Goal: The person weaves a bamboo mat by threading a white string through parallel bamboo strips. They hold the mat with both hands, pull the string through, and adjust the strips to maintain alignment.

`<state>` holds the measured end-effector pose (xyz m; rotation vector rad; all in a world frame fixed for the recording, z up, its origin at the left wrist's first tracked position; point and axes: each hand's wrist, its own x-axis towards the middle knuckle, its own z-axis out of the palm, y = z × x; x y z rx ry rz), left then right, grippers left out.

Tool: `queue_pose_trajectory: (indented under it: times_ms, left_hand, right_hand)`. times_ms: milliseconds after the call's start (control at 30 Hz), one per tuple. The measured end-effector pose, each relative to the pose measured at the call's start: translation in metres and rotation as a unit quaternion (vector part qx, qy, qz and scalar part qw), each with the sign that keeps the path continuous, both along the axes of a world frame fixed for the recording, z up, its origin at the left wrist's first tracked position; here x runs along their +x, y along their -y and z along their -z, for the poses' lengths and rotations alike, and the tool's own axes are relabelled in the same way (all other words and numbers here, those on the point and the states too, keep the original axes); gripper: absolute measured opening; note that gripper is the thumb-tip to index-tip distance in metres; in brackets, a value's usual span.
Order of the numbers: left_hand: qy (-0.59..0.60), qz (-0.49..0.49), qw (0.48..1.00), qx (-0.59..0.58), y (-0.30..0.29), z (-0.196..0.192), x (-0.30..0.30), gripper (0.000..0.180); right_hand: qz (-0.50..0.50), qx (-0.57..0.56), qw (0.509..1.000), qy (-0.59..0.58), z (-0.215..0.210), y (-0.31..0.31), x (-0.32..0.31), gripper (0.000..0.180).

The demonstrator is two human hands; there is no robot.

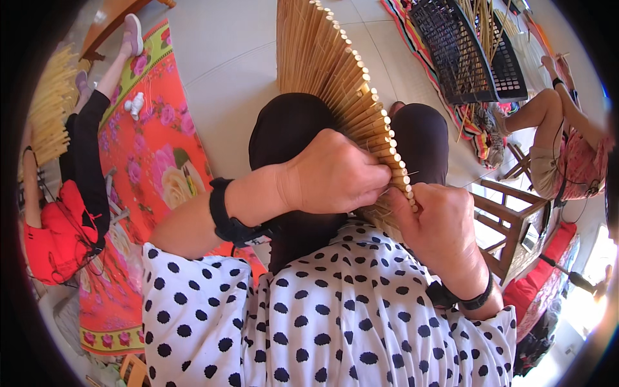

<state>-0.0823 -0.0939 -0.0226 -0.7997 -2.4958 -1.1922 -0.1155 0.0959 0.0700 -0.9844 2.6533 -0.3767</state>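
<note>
A reed mat of straw-coloured stalks set side by side stands on edge between my knees, its pale cut ends in a curving line. My left hand is closed at the near end of this row, fingertips pinched against the stalks from the left. On the right side, my right hand is closed around the last stalks, its thumb pressed near their cut ends. A thin strand sticks out between the two hands. Whether the fingers also hold a cord is hidden.
A red floral mat covers the floor at left, where a person in red sits beside upright stalks. Black plastic crates with stalks stand at far right. Another person and a wooden stool are at right.
</note>
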Motion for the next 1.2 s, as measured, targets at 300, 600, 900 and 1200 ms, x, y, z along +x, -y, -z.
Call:
queue_pose_trajectory:
  times_ms: [300,600,900,1200]
  left_hand:
    - [0.047,0.016,0.998,-0.045,0.043,0.0,0.039,0.023]
    - [0.086,-0.098,0.987,0.088,0.002,-0.007,0.046,0.021]
    - [0.097,-0.13,0.983,0.09,-0.009,-0.008,0.043,0.023]
    - [0.068,-0.131,0.986,0.075,-0.01,-0.008,0.037,0.021]
  right_hand:
    - [0.037,-0.043,0.997,-0.05,0.011,-0.021,-0.02,0.043]
    - [0.114,-0.003,0.991,0.065,0.003,-0.015,-0.017,0.022]
    - [0.124,-0.068,0.988,0.069,0.008,-0.017,-0.012,0.021]
    - [0.128,-0.058,0.988,0.064,0.006,-0.014,-0.009,0.017]
